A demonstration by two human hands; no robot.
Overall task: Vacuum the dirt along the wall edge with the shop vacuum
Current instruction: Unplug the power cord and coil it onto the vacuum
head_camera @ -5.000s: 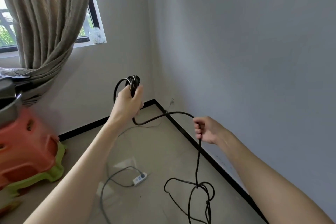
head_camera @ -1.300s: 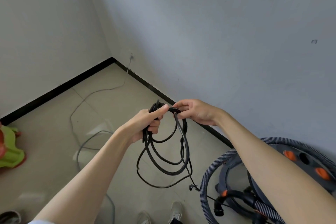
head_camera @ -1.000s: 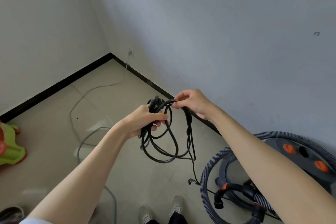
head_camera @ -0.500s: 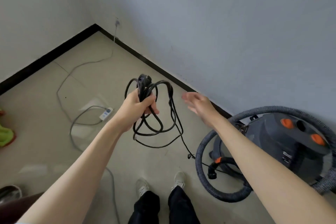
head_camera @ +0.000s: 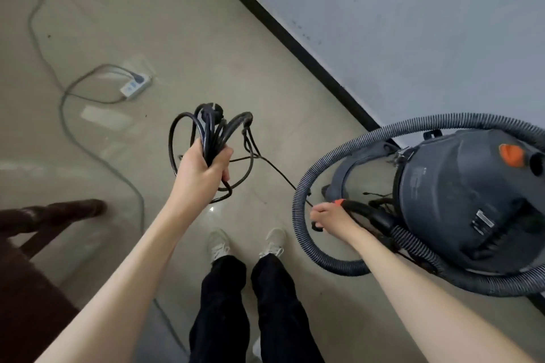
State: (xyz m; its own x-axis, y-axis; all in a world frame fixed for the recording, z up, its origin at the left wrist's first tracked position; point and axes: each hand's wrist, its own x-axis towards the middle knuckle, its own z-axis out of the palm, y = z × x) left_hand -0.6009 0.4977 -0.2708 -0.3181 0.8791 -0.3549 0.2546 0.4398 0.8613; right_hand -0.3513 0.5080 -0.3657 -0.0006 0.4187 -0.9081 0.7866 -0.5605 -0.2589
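My left hand (head_camera: 202, 169) grips a coiled bundle of black power cord (head_camera: 211, 134) held above the floor, its plug at the top of the coil. One strand of the cord runs down to the right towards my right hand (head_camera: 331, 216). That hand is curled round the black hose handle (head_camera: 364, 211) with an orange collar, low beside the grey shop vacuum (head_camera: 460, 194). The vacuum stands by the wall with its ribbed grey hose (head_camera: 303, 186) looped around it. The black skirting (head_camera: 295, 44) marks the wall edge.
A white power strip (head_camera: 135, 87) with a grey cable (head_camera: 67, 124) lies on the floor at the left. Dark wooden furniture (head_camera: 29, 233) fills the lower left. My two shoes (head_camera: 218, 243) stand between the furniture and the vacuum.
My right hand let go of the cord coil, dropped to the right and took hold of the hose handle. The view tilted down towards the vacuum. My left hand kept the coil.
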